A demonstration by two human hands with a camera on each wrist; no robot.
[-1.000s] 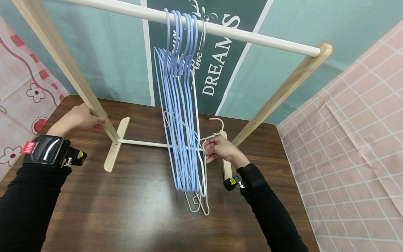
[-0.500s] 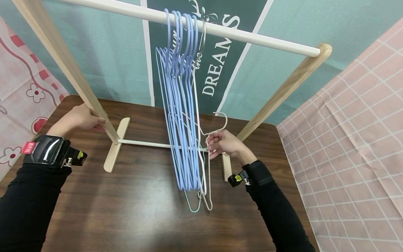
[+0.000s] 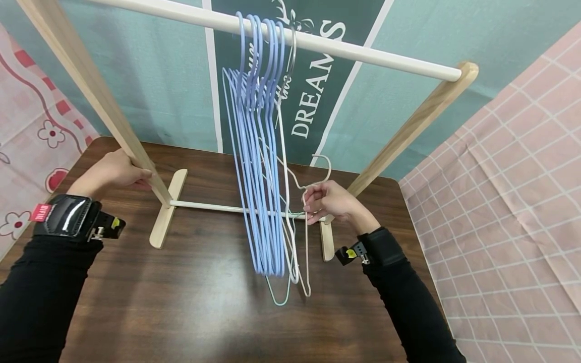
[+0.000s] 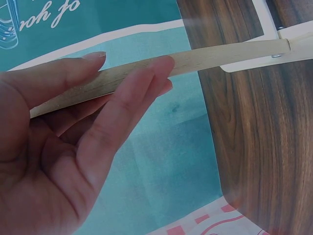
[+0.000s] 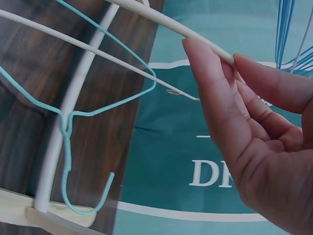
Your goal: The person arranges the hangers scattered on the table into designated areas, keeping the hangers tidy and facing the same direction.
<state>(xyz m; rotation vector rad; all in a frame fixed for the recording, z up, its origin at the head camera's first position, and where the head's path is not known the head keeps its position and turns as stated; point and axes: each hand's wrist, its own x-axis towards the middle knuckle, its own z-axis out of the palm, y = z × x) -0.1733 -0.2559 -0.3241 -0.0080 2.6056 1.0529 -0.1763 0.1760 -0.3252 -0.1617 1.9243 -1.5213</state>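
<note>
My left hand [image 3: 115, 174] holds the wooden left post [image 4: 225, 54] of a clothes rack, thumb on one side and fingers on the other. Between the thumb and fingers of my right hand [image 3: 333, 201] is pinched a cream clothes hanger [image 3: 306, 247], tilted, its hook free at the upper right. Several blue hangers [image 3: 256, 176] hang bunched on the rack's white rail [image 3: 363, 54], with a white hanger [image 3: 285, 161] at their right side. A teal hanger [image 5: 67, 147] lies low by the rack's lower bar; the blue bunch partly hides it in the head view.
The rack's lower bar [image 3: 209, 206] joins two wooden feet, with the left foot [image 3: 168, 212] on a brown wooden table [image 3: 172, 312]. A teal printed cloth [image 3: 172, 101] stands behind. Pink patterned cloths flank both sides, a checked one [image 3: 499, 201] at the right.
My right hand has moved right and slightly away from me, drawing the cream hanger out from the bunch and raising its hook. The left hand has stayed on the post.
</note>
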